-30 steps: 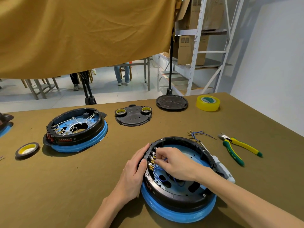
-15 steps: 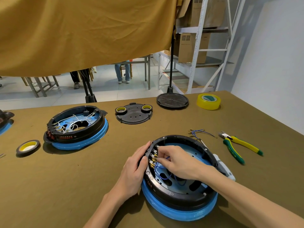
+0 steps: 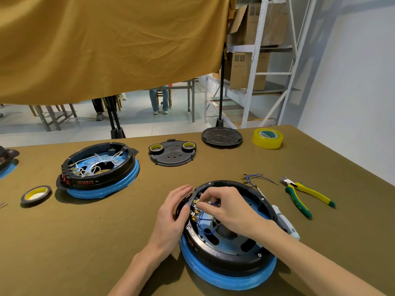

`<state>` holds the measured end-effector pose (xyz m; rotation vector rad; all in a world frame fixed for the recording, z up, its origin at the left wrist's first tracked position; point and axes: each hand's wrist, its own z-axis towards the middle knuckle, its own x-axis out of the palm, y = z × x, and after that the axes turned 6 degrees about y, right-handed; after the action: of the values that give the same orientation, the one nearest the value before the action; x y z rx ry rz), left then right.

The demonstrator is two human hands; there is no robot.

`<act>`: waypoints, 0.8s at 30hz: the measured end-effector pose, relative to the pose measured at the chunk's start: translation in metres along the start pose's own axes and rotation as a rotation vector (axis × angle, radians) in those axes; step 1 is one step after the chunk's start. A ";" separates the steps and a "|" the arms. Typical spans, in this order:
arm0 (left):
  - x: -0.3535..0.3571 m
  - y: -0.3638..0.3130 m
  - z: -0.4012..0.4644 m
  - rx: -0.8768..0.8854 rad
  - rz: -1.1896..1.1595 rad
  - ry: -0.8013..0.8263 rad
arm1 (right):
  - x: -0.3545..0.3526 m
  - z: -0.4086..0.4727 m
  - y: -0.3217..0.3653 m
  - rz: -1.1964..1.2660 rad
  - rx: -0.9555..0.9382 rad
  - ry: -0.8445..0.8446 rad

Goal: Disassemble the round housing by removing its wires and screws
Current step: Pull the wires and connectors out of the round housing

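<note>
A round black housing (image 3: 215, 256) on a blue ring sits in front of me on the olive table. Gold terminals (image 3: 195, 210) and blue wires (image 3: 203, 218) line its inner left wall. My left hand (image 3: 173, 212) rests against the housing's outer left rim, fingers fairly straight, thumb on the rim. My right hand (image 3: 226, 207) reaches inside with fingertips curled, pinching a blue wire at the terminals. Loose removed blue wires (image 3: 255, 179) lie just behind the housing.
A second housing with white wires (image 3: 100, 167) stands at the left. Yellow-green pliers (image 3: 305, 196) lie to the right, a white tool (image 3: 285, 224) against the housing's right side. Behind are a black cover plate (image 3: 172, 153), a round lid (image 3: 221, 136), a yellow tape roll (image 3: 267, 138) and a dark tape roll (image 3: 36, 194).
My right hand's fingertips have shifted slightly along the terminals on the inner left wall. My left hand stays on the rim. The view has tilted a little.
</note>
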<state>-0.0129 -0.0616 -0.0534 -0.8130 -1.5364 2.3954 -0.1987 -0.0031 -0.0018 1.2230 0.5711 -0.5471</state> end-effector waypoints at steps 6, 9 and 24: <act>-0.012 -0.018 0.007 -0.036 -0.064 -0.071 | 0.000 -0.001 0.011 -0.020 -0.120 -0.055; -0.017 -0.021 0.010 -0.029 -0.027 -0.077 | -0.005 -0.004 0.010 -0.116 -0.114 -0.029; -0.005 -0.035 0.023 -0.114 -0.095 -0.007 | -0.034 -0.018 0.000 -0.028 -0.053 0.065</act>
<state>-0.0256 -0.0660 -0.0131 -0.7363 -1.6870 2.2640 -0.2259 0.0168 0.0162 1.1873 0.6547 -0.5139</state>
